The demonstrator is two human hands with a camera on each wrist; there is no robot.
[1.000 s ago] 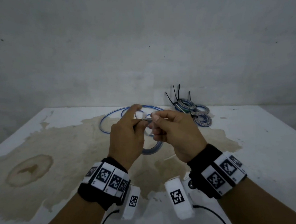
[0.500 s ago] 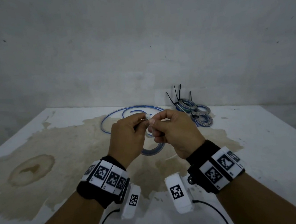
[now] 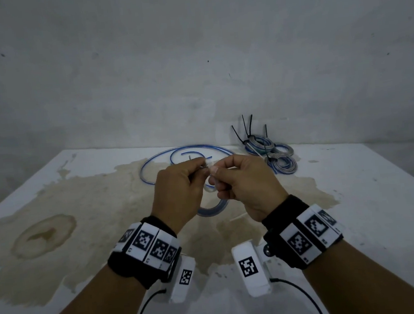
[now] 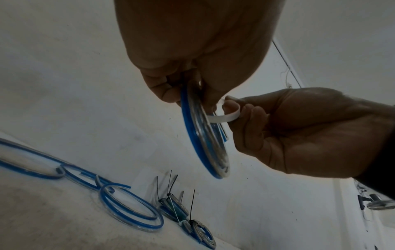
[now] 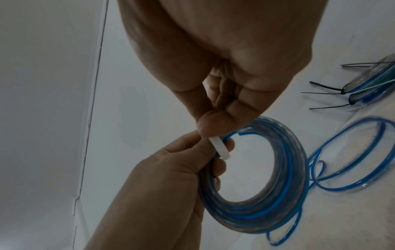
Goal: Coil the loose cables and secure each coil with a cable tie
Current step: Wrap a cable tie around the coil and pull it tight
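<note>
My left hand (image 3: 178, 185) grips a coil of clear and blue cable (image 3: 212, 209) above the table; the coil (image 5: 256, 177) hangs below the fingers (image 4: 203, 143). A white cable tie (image 4: 228, 115) is looped round the coil's top. My right hand (image 3: 241, 181) pinches the white tie (image 5: 220, 148) between thumb and forefinger, right against the left hand's fingers. Both hands are raised close together over the table's middle. The tie's ends are hidden between the fingertips.
A loose blue cable (image 3: 183, 154) lies in wide loops on the stained white table (image 3: 53, 197) beyond my hands. Finished coils bound with black ties (image 3: 268, 153) sit at the back right by the wall. Loose loops (image 4: 128, 209) also lie under the held coil.
The left forefinger, raised a second ago, has curled down. Both hands have closed in on the tie at the coil's top and stayed in the same place.
</note>
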